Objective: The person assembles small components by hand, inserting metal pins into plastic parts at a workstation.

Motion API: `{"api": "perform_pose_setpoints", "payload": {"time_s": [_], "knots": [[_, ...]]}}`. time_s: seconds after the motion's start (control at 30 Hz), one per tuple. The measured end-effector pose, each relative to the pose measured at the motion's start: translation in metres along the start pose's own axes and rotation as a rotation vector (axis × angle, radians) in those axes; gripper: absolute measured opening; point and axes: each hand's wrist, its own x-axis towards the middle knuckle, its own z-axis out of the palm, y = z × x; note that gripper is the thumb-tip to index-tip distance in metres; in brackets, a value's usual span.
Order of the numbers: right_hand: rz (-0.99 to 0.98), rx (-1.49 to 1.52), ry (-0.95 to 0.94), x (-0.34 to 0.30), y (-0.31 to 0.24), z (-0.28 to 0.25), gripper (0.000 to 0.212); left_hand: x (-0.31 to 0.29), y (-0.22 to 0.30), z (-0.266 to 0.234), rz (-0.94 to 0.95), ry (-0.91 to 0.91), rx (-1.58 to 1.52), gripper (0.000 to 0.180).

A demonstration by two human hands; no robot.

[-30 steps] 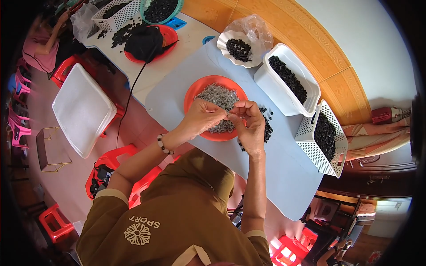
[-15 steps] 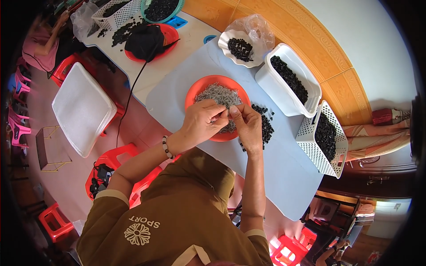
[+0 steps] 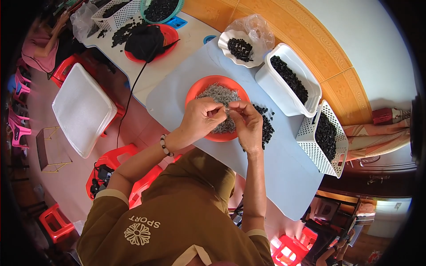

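Both my hands are raised over a round red plate (image 3: pixel 191 92) heaped with small silvery-grey pieces (image 3: pixel 218 94). My left hand (image 3: pixel 200 119), with a beaded bracelet on its wrist, is closed in a pinch. My right hand (image 3: pixel 248 126) also pinches, thumb and forefinger bent toward the left fingertips. A tiny pale bit shows where the fingertips meet, too small to name. Beside my right hand, small black pieces (image 3: pixel 267 129) lie loose on the pale blue table (image 3: pixel 284 168), partly hidden by that hand.
Beyond the plate stand a scalloped white bowl (image 3: pixel 225 38), a white tub (image 3: pixel 265 75) and a perforated white basket (image 3: pixel 308 141), all holding black pieces. A black cap (image 3: pixel 144 42) rests on a red plate at the far left. Red stools (image 3: pixel 116 155) stand left of me.
My right thumb has dropped a little and its forefinger now reaches further toward the left fingertips. My left hand has shifted only slightly. The plate and containers stay put.
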Motion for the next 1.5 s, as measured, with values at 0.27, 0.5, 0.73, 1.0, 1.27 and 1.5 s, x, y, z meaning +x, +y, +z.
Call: {"api": "perform_pose_setpoints", "payload": {"time_s": [0.27, 0.5, 0.73, 1.0, 1.27, 1.5], "knots": [[0.038, 0.055, 0.071, -0.002, 0.0, 0.0, 0.016, -0.002, 0.0, 0.0, -0.079, -0.007, -0.089, 0.005], [0.025, 0.079, 0.081, -0.015, -0.005, -0.004, 0.006, -0.014, 0.009, 0.003, -0.234, -0.107, -0.434, 0.01], [-0.018, 0.04, 0.14, -0.043, -0.025, -0.016, 0.006, -0.035, 0.025, 0.001, -0.152, -0.046, -0.483, 0.018], [-0.327, -0.406, 0.094, -0.058, -0.057, -0.017, 0.017, -0.043, 0.037, -0.003, 0.131, -0.131, -0.293, 0.016], [-0.454, -0.61, 0.073, -0.083, -0.067, -0.023, 0.03, -0.062, 0.037, 0.002, -0.11, -0.196, -0.473, 0.017], [-0.232, -0.361, 0.071, -0.097, -0.078, -0.048, 0.035, -0.065, 0.044, 0.006, -0.353, -0.238, -0.713, 0.02]]}}
